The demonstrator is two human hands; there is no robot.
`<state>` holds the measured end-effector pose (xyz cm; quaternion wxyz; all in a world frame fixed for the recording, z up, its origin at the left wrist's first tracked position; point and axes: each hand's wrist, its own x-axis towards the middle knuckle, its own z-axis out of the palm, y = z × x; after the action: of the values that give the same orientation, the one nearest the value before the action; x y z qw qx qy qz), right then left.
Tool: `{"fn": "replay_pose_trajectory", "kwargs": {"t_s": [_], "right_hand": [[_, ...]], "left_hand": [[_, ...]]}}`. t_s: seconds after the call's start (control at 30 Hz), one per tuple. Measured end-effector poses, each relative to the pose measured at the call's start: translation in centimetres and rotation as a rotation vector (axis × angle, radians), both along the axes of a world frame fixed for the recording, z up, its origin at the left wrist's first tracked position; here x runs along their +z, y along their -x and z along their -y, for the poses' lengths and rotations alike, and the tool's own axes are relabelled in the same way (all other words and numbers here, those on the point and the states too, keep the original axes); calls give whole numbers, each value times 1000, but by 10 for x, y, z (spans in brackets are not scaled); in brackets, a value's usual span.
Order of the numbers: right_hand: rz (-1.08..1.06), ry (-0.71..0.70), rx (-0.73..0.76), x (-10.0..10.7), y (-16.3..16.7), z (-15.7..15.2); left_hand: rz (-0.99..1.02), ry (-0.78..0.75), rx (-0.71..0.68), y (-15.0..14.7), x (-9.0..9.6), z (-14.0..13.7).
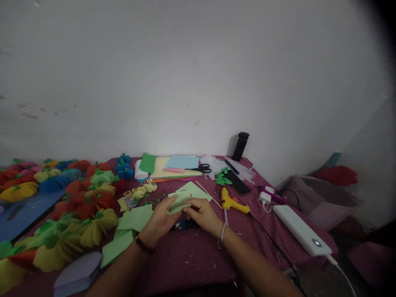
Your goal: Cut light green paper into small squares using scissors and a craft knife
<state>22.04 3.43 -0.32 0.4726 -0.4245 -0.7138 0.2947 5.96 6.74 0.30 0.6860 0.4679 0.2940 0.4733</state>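
Between both hands, above the middle of the table, is a light green sheet of paper [180, 202] with a bent or folded edge. My left hand [161, 219] is closed on the sheet's left side. My right hand [204, 213] pinches its right side, thumb and fingers together. Beneath the hands a dark object is mostly hidden. More light green sheets [136, 218] lie left of my left hand, and another green sheet [194, 189] lies behind the hands. A yellow glue gun [232, 202] rests right of my right hand, near a thin wooden stick [208, 194].
Colourful paper pumpkins [95, 194] crowd the left side. Coloured paper [182, 161], black scissors [202, 168], glue sticks [212, 165], green paper leaves [223, 177], a phone [238, 182] and a black bottle [240, 146] line the back. A white power bank [300, 229] and cables sit right.
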Motion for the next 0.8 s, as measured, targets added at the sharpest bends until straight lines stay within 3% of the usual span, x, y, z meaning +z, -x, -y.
{"fn": "replay_pose_trajectory", "kwargs": {"t_s": [0.1,0.2,0.43,0.6,0.8], "right_hand": [[-157,107,-110,-4,7,-2],[-203,85,-187,-5,12,0],[-137,19,-347,-5,15,0],[-162,44,-338,-7,15,-2],[-162,23,-350,-5,15,0]], "left_hand": [[161,154,-123,-7,4,2],[329,283,-194,-13,6,4],[366,369,-139,-20,-1,2],[360,314,-142,-22,-4,3],[299,108,-186,-20,-6,8]]}}
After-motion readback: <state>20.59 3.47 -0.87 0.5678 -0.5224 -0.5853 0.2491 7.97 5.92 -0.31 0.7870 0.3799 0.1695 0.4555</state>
